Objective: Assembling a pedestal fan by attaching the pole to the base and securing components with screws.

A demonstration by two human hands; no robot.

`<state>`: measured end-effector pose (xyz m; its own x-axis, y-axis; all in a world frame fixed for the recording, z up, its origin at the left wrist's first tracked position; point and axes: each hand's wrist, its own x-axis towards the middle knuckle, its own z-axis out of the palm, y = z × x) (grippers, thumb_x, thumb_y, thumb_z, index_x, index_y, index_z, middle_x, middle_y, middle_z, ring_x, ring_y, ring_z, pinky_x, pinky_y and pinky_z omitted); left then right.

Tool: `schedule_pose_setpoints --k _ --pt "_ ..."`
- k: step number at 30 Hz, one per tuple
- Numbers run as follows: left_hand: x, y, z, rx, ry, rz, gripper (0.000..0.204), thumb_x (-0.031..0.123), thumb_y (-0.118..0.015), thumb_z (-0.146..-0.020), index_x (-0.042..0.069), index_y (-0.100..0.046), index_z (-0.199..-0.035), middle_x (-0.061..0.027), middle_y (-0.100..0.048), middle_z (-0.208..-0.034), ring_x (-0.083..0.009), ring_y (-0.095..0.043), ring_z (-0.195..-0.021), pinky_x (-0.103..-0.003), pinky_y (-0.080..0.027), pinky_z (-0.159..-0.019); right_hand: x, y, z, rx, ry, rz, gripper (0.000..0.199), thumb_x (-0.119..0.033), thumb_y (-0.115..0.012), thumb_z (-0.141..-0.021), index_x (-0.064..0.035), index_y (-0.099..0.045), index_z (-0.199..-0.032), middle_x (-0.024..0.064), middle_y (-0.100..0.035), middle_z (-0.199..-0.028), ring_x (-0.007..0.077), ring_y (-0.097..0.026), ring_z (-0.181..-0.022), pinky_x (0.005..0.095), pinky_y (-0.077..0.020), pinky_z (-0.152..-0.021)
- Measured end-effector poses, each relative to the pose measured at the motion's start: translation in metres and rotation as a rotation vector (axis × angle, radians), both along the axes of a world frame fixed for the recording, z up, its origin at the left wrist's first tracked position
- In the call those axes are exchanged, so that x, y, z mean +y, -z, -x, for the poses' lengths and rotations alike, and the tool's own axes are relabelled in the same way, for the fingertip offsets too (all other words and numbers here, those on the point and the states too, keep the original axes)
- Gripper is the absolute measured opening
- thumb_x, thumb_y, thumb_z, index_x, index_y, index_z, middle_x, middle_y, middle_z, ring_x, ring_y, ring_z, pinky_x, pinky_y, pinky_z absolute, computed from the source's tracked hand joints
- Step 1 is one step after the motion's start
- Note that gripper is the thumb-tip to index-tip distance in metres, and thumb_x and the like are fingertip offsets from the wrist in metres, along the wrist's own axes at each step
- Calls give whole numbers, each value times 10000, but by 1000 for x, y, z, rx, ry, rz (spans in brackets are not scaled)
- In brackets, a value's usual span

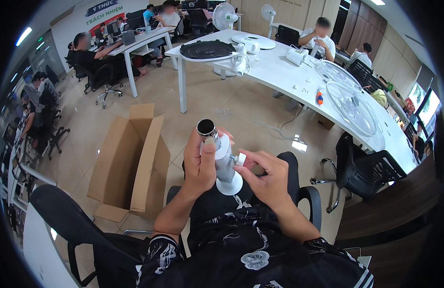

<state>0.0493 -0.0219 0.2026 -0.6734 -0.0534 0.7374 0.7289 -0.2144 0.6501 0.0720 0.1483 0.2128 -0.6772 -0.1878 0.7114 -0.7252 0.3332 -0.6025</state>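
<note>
The left hand (pixel 201 163) wraps its fingers around the upper part of a white and grey post (pixel 225 163), the thumb lying along the near side just below the shiny rim of a tube (pixel 206 127) that opens dark toward the camera. The right hand (pixel 266 176) pinches a white knob (pixel 240 159) between thumb and forefinger, its screw (pixel 232 157) pointing left at the post's side; whether the tip is already in a hole is hard to tell at this size. The post stands nearly upright over the person's lap, between the two hands, with a round white flange (pixel 229 184) at its lower end. To the left, an open carton (pixel 152 165) stands on the tiled floor (pixel 251 103). Beyond the hands runs a long white table (pixel 275 67), bearing a black disc (pixel 207 49) at its left end, wire guards (pixel 354 113) at its right, and an orange and blue screwdriver (pixel 319 97) just beside the guards. Across it sits a co-worker (pixel 324 41) in white, and a black chair (pixel 359 168) stands at its near side.
</note>
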Motion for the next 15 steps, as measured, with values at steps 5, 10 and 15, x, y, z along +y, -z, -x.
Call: schedule_pose_setpoints --k 5,10,15 --pt "5 -1 1 -9 23 19 375 381 -446 -1033 17 -503 -1102 -123 -626 -1003 -128 -603 -862 -272 -474 -765 9 8 9 -295 -63 -190 154 -71 -787 -780 -10 -711 -898 87 -688 -733 187 -637 -587 264 -504 -599" --pt "4 1 1 -19 27 23 364 372 -449 -1033 18 -509 -1091 -111 -633 -984 -120 -595 -846 -267 -469 -746 -7 -1 6 -158 -94 409 234 -61 -836 -714 -13 -718 -910 70 -687 -741 158 -674 -662 263 -517 -656" --pt "0 2 5 -5 9 25 358 363 -446 -1035 16 -513 -1095 -108 -633 -987 -121 -601 -839 -267 -473 -744 -1 4 11 -53 -78 132 260 -44 -839 -700 -6 -725 -930 82 -694 -758 166 -701 -716 255 -518 -675"
